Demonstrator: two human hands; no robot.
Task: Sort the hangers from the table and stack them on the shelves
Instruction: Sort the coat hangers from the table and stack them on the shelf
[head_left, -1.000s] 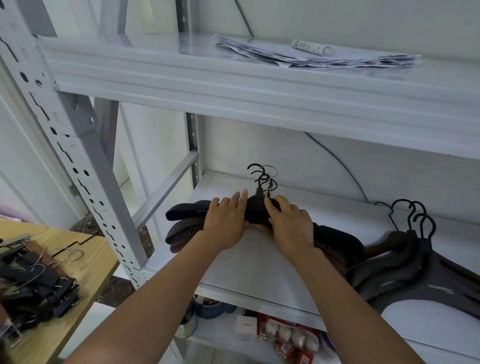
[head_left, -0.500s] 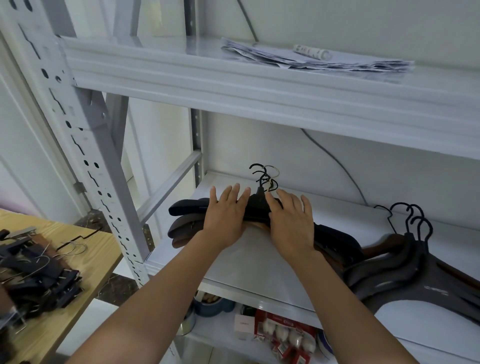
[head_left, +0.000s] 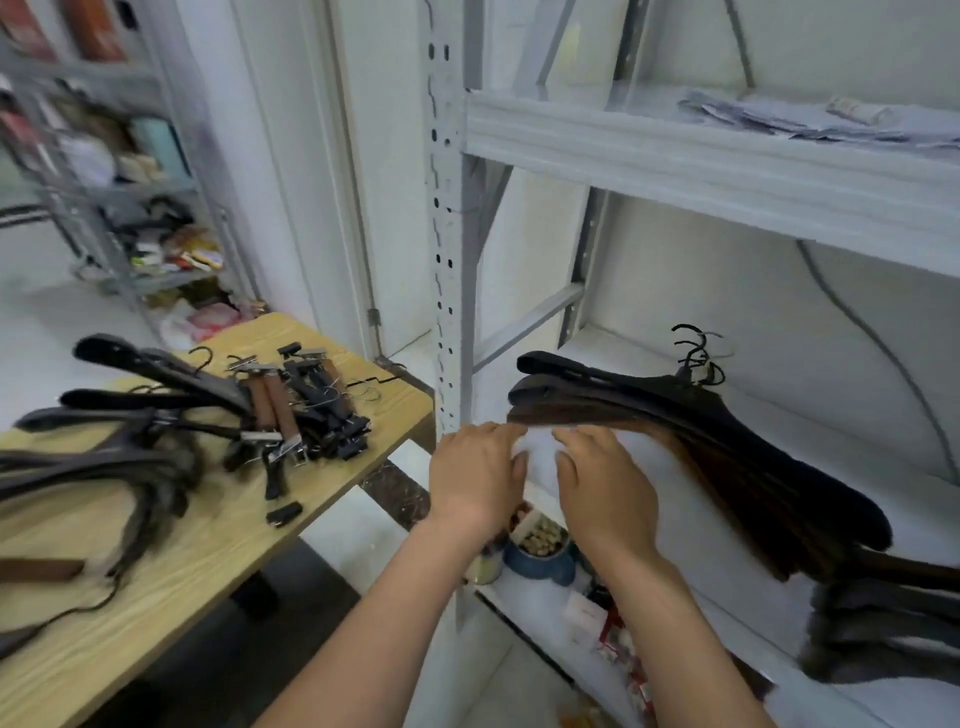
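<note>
**Editor:** Where do the hangers stand at this moment?

**Photographer:** On the white rack, a stack of hangers lies across the middle shelf, with a blurred second stack further right. Many more wait on the wooden desk at left: a heap of broad coat hangers and, just beside it, a bundle of clip hangers.

**Editor:** And the hands?

**Photographer:** Both hold nothing. The left hand and right hand hover palm-down, fingers loosely bent, at the shelf's front edge beside the stack's near end. Whether the left fingertips touch the lowest hanger cannot be told.

**Editor:** How will they handle?

**Photographer:** Stiff, by the look of them, and light singly but weightier in a bunch. The curved bodies nest, yet the thin hooks probably snag. A hold on the thick neck under the hook, or on both shoulders, seems safest.

**Editor:** Their look?

**Photographer:** Matt black ones on top, dark brown below, black wire hooks pointing at the back wall.
</note>
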